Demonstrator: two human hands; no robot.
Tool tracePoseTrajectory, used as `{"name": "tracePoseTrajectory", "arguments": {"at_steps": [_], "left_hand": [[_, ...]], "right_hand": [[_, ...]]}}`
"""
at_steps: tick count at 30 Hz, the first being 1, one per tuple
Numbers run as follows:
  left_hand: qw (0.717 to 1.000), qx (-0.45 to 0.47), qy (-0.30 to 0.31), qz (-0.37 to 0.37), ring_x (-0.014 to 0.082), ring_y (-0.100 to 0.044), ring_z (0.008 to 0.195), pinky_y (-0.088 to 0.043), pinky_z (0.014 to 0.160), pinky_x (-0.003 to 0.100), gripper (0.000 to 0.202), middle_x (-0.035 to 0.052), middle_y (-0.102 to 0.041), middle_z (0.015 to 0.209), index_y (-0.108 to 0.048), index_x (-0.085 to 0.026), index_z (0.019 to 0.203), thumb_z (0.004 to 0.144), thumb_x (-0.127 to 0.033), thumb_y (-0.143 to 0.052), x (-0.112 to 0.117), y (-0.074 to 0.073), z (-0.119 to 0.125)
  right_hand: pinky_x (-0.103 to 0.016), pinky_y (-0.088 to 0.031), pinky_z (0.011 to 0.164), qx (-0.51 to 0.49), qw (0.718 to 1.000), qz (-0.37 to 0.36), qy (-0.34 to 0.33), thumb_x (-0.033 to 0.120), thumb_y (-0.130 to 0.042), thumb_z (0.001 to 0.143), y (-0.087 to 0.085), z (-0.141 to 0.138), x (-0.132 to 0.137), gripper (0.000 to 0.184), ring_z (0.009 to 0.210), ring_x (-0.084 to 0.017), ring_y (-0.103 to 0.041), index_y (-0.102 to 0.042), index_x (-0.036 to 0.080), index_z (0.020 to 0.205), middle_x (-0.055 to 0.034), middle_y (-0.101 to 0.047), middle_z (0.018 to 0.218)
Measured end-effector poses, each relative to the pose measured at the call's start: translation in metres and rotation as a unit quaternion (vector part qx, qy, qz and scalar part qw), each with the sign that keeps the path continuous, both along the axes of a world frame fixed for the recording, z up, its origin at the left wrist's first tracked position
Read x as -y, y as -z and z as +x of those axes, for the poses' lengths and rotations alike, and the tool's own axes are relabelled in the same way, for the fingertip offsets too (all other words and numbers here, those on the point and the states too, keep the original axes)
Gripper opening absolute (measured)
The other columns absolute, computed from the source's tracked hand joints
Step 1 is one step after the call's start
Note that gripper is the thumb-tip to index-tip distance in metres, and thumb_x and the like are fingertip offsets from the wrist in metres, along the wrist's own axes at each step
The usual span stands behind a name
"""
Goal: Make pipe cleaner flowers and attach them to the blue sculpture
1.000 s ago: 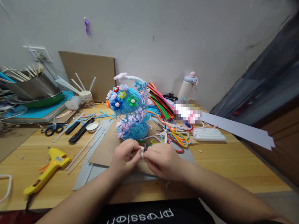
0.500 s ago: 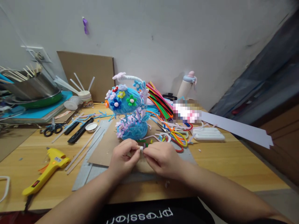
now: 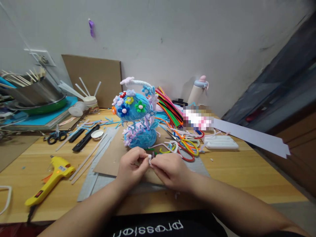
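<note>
Between my two hands is a short white pipe cleaner (image 3: 149, 159), bent into a small curl. My left hand (image 3: 132, 164) pinches its left side with thumb and forefinger. The fingertips of my right hand (image 3: 170, 168) close on its other end; most of the piece is hidden by the fingers. Just beyond them stands a blue fuzzy craft piece (image 3: 134, 107) covered in coloured pipe-cleaner flowers, its blue and pink base (image 3: 142, 138) on a sheet of cardboard (image 3: 108, 161). A white wrapped stem arches over its top.
A yellow glue gun (image 3: 53, 179) lies at left, near black-handled scissors (image 3: 56, 135). Yellow-handled scissors (image 3: 189, 144) rest among loose pipe cleaners at right. Behind are a pipe-cleaner bundle (image 3: 170, 107), a bottle (image 3: 197, 92) and a white case (image 3: 221, 142). A steel pot (image 3: 37, 90) holds sticks.
My right fingertips have dropped slightly, and the white piece between my hands now shows a longer, downward curve. The whole view has shifted a little.
</note>
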State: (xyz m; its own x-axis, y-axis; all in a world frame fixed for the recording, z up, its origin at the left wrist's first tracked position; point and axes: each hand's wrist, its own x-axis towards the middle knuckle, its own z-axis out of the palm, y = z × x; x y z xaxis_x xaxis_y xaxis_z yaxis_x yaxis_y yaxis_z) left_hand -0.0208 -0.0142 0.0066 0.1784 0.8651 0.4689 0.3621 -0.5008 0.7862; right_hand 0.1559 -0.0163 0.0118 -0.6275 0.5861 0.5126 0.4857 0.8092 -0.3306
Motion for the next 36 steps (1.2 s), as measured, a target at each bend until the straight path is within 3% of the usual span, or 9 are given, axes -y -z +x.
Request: {"name": "tracePoseTrajectory", "arguments": {"at_steps": [2,6,9,13,18,23,27,30,36], "left_hand": [[0.997,0.041,0.014,-0.057,0.0134,-0.050,0.065,-0.039,0.062,0.024,0.012,0.0010,-0.054,0.067,-0.053,-0.018,0.065,0.076,-0.020,-0.056,-0.001,-0.001,0.001],[0.964,0.052,0.125,-0.229,0.0103,-0.043,0.056,-0.034,0.053,0.021,0.015,-0.0016,-0.051,0.061,-0.053,-0.016,0.063,0.073,-0.026,-0.058,-0.006,-0.003,0.003],[0.956,0.043,0.109,-0.270,0.0088,-0.040,0.053,-0.031,0.051,0.020,0.017,-0.0034,-0.048,0.056,-0.053,-0.015,0.061,0.071,-0.027,-0.060,-0.009,-0.001,0.005],[0.964,0.079,0.041,-0.252,0.0097,-0.044,0.056,-0.034,0.054,0.021,0.019,-0.0026,-0.051,0.058,-0.052,-0.015,0.061,0.071,-0.029,-0.060,-0.012,0.004,0.003],[0.966,0.104,0.031,-0.235,0.0101,-0.046,0.056,-0.035,0.054,0.021,0.020,-0.0022,-0.053,0.060,-0.053,-0.015,0.065,0.074,-0.032,-0.060,-0.013,0.007,-0.001],[0.988,-0.001,0.069,-0.137,0.0115,-0.047,0.059,-0.037,0.056,0.022,0.017,-0.0006,-0.053,0.062,-0.052,-0.016,0.063,0.077,-0.023,-0.055,-0.008,0.001,0.001],[0.986,-0.065,0.154,0.013,0.0112,-0.047,0.061,-0.037,0.058,0.022,0.012,-0.0014,-0.050,0.061,-0.051,-0.017,0.064,0.074,-0.011,-0.053,-0.004,-0.001,0.004],[0.984,-0.063,0.157,0.058,0.0120,-0.049,0.064,-0.039,0.060,0.023,0.013,-0.0005,-0.051,0.064,-0.051,-0.017,0.067,0.074,-0.007,-0.052,-0.002,-0.001,0.004],[0.991,-0.037,0.101,0.074,0.0123,-0.051,0.066,-0.041,0.061,0.024,0.012,0.0008,-0.055,0.068,-0.052,-0.018,0.071,0.076,-0.007,-0.053,-0.001,-0.002,0.000]], "right_hand": [[-0.024,-0.033,0.057,-0.008,0.999,-0.009,0.030,0.017,-0.045,0.086,0.000,0.003,-0.004,0.015,0.062,-0.013,-0.051,-0.055,0.018,0.076,-0.0014,-0.058,0.067],[-0.025,-0.037,0.063,-0.061,0.996,-0.031,0.063,0.011,-0.046,0.084,0.000,0.009,-0.010,0.015,0.071,-0.014,-0.055,-0.058,0.019,0.086,-0.0032,-0.063,0.077],[-0.025,-0.036,0.061,-0.064,0.997,-0.027,0.030,0.015,-0.048,0.084,-0.002,0.009,-0.007,0.010,0.066,-0.014,-0.054,-0.057,0.018,0.082,-0.0024,-0.060,0.071],[-0.024,-0.033,0.056,-0.014,0.999,-0.038,-0.004,0.021,-0.049,0.084,-0.005,0.006,-0.002,0.012,0.059,-0.012,-0.049,-0.053,0.018,0.074,0.0004,-0.056,0.064],[-0.023,-0.034,0.058,0.014,0.998,-0.055,0.020,0.019,-0.046,0.087,-0.004,0.003,-0.003,0.010,0.062,-0.011,-0.052,-0.054,0.018,0.082,-0.0007,-0.060,0.070],[-0.024,-0.035,0.059,0.016,0.999,-0.011,-0.038,0.018,-0.044,0.087,-0.004,0.002,-0.002,0.014,0.064,-0.013,-0.053,-0.056,0.017,0.079,-0.0024,-0.060,0.070],[-0.023,-0.039,0.061,-0.104,0.987,-0.116,0.035,0.019,-0.048,0.087,-0.004,0.004,-0.005,0.008,0.065,-0.012,-0.055,-0.056,0.018,0.089,-0.0013,-0.061,0.074],[-0.023,-0.040,0.061,-0.122,0.979,-0.153,0.048,0.020,-0.050,0.087,-0.002,0.005,-0.009,0.008,0.067,-0.012,-0.056,-0.058,0.019,0.087,-0.0009,-0.062,0.076],[-0.024,-0.036,0.061,-0.066,0.997,-0.019,0.029,0.017,-0.047,0.087,0.002,0.008,-0.010,0.017,0.068,-0.013,-0.053,-0.061,0.018,0.095,-0.0026,-0.060,0.076]]}}
